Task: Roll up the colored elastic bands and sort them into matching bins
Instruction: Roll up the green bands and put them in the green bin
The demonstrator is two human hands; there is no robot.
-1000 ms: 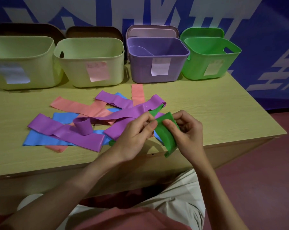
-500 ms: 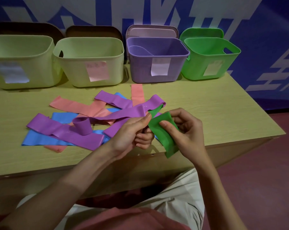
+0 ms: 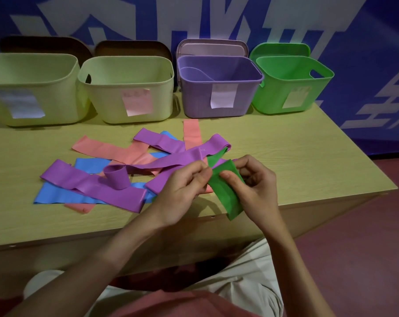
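Observation:
A green elastic band [image 3: 226,195] is held over the table's front edge by both hands. My left hand [image 3: 182,191] pinches its left edge near the top. My right hand [image 3: 255,188] grips it from the right with the thumb pressed on its face. The band's far end runs back under a purple band [image 3: 184,157]. More purple, pink [image 3: 111,151] and blue [image 3: 63,195] bands lie tangled on the table. A partly rolled purple band [image 3: 116,177] sits in the pile. The green bin [image 3: 292,88] stands at the back right.
Along the back of the wooden table [image 3: 297,156] stand two pale yellow-green bins [image 3: 29,90] [image 3: 127,88] and a purple bin [image 3: 219,88], each with a paper label. The table's front edge is just below my hands. A blue banner wall is behind.
My left hand's fingers came off the green band half a second ago and now pinch its left edge again. My right hand keeps its grip; the band has barely moved.

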